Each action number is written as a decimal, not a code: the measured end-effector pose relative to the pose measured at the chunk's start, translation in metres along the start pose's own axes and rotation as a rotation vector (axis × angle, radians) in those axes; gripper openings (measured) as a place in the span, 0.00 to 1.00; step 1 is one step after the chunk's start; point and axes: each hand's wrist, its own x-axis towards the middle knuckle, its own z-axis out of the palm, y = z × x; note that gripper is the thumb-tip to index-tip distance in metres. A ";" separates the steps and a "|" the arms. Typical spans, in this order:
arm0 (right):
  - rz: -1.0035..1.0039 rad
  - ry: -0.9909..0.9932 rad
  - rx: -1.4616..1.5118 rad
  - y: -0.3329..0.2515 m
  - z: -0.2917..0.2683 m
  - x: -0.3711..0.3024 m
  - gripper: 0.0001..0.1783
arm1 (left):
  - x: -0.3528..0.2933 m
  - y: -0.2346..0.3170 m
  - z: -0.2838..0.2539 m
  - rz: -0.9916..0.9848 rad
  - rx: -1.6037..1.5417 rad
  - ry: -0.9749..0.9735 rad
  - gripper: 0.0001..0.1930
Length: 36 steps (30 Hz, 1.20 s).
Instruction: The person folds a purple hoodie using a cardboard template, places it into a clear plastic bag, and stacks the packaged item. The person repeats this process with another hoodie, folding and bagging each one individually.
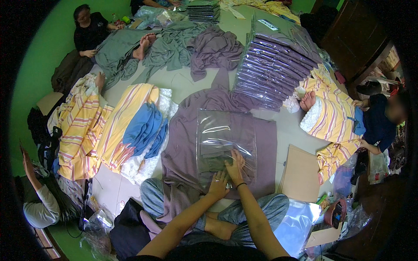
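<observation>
A clear, glossy plastic bag [227,124] lies flat in front of my crossed legs, with dark grey-green folded cloth [213,161] showing through it. Beneath it spreads a large mauve cloth [266,150]. My left hand [219,184] rests on the bag's near part, fingers stretched and spread. Just right of it and a little farther away, my right hand [236,168] touches the bag with its thumb apart from its fingers. Glare on the plastic blurs the right fingertips, and I cannot tell whether they are over or under the film.
Plastic-wrapped dark packs [274,65] are stacked at the far right. Brown cardboard sheets [300,173] and clear plastic sheets [296,222] lie at my right. Yellow striped cloth [126,119] is piled at left. One person [89,32] sits at far left, another [379,117] at right.
</observation>
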 end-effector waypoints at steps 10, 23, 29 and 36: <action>-0.064 -0.077 0.210 -0.005 -0.009 -0.005 0.39 | -0.001 0.000 -0.003 0.007 -0.018 -0.016 0.33; -0.113 -0.109 -0.255 0.005 -0.005 -0.001 0.33 | -0.002 -0.002 0.001 0.003 -0.160 0.099 0.33; -0.222 -0.109 -0.269 0.001 -0.020 -0.016 0.33 | -0.001 -0.003 0.009 0.030 -0.110 0.149 0.31; -0.332 -0.119 -0.372 -0.003 -0.010 -0.029 0.30 | -0.005 0.000 0.015 0.005 -0.032 0.226 0.30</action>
